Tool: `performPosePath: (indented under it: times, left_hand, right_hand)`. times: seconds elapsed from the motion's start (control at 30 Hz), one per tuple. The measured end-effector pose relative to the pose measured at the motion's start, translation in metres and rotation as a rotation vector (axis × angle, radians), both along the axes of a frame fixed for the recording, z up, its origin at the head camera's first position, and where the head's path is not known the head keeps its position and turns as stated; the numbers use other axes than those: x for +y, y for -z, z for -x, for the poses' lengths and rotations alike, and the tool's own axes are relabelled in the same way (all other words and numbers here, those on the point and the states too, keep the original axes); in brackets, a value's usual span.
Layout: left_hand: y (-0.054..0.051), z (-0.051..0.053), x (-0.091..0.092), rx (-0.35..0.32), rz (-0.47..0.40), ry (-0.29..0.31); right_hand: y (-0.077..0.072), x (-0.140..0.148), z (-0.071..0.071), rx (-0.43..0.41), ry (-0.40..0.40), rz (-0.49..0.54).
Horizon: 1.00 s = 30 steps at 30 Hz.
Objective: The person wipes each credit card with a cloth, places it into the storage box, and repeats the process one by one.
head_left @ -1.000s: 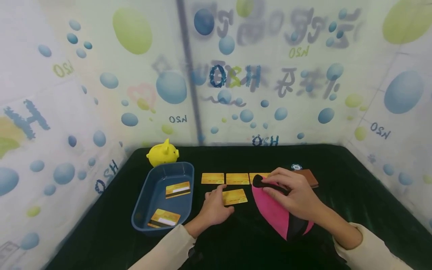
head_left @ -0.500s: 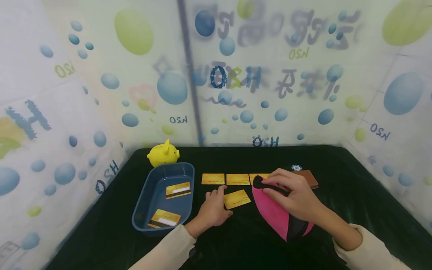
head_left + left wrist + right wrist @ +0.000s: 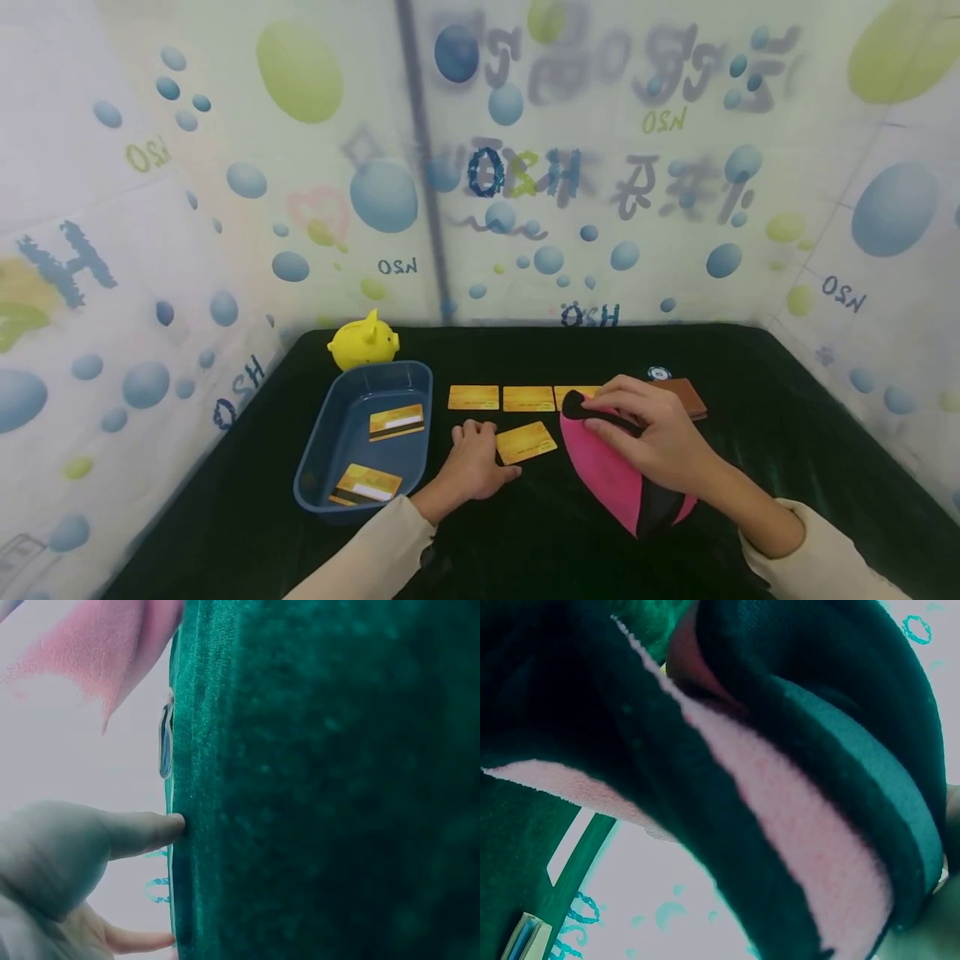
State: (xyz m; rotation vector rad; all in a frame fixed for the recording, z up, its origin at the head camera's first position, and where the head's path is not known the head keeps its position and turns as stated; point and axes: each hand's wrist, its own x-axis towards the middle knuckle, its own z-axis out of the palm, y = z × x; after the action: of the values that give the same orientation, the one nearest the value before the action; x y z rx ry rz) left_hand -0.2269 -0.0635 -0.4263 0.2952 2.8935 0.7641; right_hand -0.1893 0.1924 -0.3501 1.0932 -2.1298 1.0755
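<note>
My right hand [image 3: 656, 425] grips the top of a pink-and-black cloth [image 3: 600, 471], which hangs in folds over the table's right half. Its pink strips and dark side [image 3: 780, 802] fill much of the right wrist view. Just left of a tilted gold card [image 3: 527, 443], my left hand [image 3: 478, 467] rests on the table with relaxed fingers, thumb apart. In the left wrist view that thumb [image 3: 146, 831] touches the green tabletop. Behind lie gold cards in a row: a left one [image 3: 473, 397], a middle one [image 3: 528, 399] and one [image 3: 572, 393] partly hidden by the cloth.
To the left stands a blue tray [image 3: 315, 442] with two gold cards inside, stripe side up. A yellow piggy bank [image 3: 363, 342] is behind it. A brown wallet-like item [image 3: 686, 397] and a round chip [image 3: 659, 372] lie beyond my right hand. Printed curtains surround the dark table.
The tilted gold card has shifted slightly right and turned. My left hand's fingers have drawn back a little from its far side. My right hand and the cloth stay put.
</note>
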Motion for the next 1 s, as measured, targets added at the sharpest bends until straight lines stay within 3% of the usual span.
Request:
performPosePath:
  times: [0.43, 0.63, 1.0]
  left_hand:
    - [0.0, 0.0027, -0.0009, 0.001, 0.001, 0.015]
    - [-0.0017, 0.0009, -0.0021, -0.006, -0.074, 0.011]
    - [-0.0092, -0.0042, -0.0006, 0.086, -0.282, 0.039]
  right_hand:
    - [-0.0004, -0.0008, 0.0004, 0.023, -0.017, 0.013]
    - [0.0007, -0.0013, 0.0008, 0.018, -0.022, 0.014]
    - [0.0009, -0.0005, 0.0001, -0.03, -0.002, -0.013]
